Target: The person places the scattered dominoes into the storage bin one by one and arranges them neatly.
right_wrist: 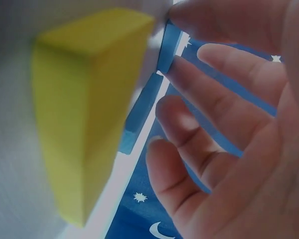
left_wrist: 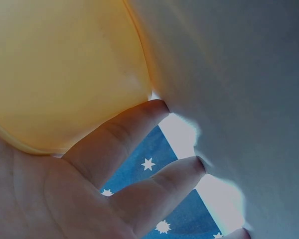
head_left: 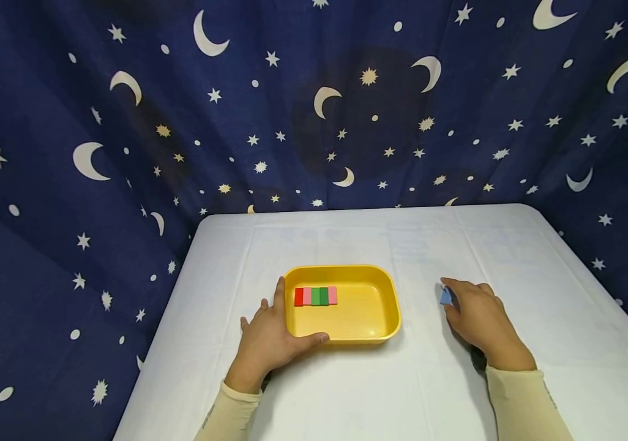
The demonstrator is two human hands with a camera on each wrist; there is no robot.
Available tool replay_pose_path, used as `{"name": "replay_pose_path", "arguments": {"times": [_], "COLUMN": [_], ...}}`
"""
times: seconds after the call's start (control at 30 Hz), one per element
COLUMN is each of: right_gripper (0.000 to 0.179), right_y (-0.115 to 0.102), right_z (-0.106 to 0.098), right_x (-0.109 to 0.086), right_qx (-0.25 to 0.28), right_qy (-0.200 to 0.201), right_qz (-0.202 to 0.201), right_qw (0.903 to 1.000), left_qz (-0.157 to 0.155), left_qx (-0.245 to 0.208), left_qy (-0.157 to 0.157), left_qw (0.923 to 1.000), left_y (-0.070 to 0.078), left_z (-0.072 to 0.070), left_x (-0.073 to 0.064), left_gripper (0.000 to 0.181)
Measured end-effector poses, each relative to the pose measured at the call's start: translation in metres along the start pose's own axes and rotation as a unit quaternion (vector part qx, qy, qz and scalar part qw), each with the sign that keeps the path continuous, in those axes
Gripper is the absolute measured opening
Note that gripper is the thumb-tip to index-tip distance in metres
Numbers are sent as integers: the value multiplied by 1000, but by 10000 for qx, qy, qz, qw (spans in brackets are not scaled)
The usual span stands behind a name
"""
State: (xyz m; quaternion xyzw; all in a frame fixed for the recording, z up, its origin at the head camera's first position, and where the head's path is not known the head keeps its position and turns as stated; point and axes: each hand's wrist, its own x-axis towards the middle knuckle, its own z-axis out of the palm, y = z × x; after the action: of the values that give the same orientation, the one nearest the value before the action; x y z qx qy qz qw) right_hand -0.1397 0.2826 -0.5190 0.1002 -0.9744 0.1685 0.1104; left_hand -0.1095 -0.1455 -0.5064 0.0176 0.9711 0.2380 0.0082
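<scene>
The yellow tray (head_left: 369,335) stands on the table with my left hand (head_left: 271,338) at its near left corner. My left index finger lies along the tray's left side and the thumb reaches along its near rim, both fairly straight. Inside, several red, pink and green blocks (head_left: 316,296) sit in a row toward the left wall. To the right of the tray, my right hand (head_left: 479,315) pinches a small blue block (right_wrist: 167,49) between thumb and index finger. Another blue block (right_wrist: 141,114) and a yellow block (right_wrist: 84,114) are beside this hand in the right wrist view.
A white cloth (head_left: 347,392) covers the table. Behind it and at both sides hangs a dark blue curtain (head_left: 303,110) with moons and stars. The yellow block is hidden in the head view.
</scene>
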Motion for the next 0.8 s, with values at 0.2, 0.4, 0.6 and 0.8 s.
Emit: {"name": "replay_pose_path", "arguments": {"times": [0.2,0.4,0.6,0.8], "right_gripper": [59,63,63,63], "right_y": [-3,-18,-35,-46], "right_z": [-2,-6,-12,-18], "right_x": [4,12,25,39], "right_qx": [-121,-206,-185,-97], "right_qy": [-141,-446,-281,-182], "right_qz": [10,54,-191,-385], "right_qw": [9998,9988,9993,9990], "left_qz": [-5,-4,-4,31], "left_qx": [-12,32,-12,-35], "left_qy": [40,33,37,54], "left_qw": [10000,10000,10000,10000], "left_y": [0,-1,-2,-1], "left_z": [1,-1,-2,1], "left_x": [1,0,0,1], "left_gripper": [151,152,151,151]}}
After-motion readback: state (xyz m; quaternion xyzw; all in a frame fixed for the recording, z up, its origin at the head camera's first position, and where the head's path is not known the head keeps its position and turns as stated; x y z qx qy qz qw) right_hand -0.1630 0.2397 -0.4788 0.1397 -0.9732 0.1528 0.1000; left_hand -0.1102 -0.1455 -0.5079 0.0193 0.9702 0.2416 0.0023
